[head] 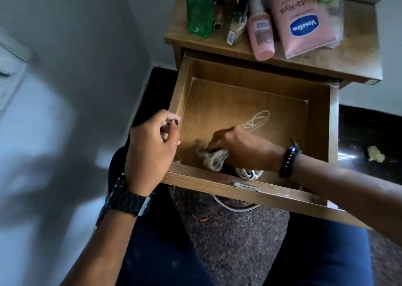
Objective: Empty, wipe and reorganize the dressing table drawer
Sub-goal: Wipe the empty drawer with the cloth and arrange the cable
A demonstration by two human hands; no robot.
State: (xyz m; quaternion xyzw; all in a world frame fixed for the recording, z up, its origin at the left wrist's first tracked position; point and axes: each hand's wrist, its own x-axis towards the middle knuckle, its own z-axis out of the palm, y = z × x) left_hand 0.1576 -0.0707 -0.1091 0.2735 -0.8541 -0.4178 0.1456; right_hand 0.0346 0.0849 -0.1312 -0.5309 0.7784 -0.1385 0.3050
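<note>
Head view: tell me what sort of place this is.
Probably a bedroom or dressing corner at home. A small wooden dressing table holds a Vaseline lotion tube and cosmetic bottles, beside plain white walls.

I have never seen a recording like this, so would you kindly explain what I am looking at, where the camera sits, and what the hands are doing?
There is no machine here: a person wears one wide-angle camera on the head, looking down at their own hands. The open wooden drawer of a dressing table is nearly empty; a thin pale string lies on its floor. The right hand presses a crumpled grey cloth into the near corner, wiping. The left hand, with a black watch on its wrist, rests at the drawer's left front corner. On the tabletop stand a green glass bottle, a small pink bottle and a pink Vaseline tube.
</note>
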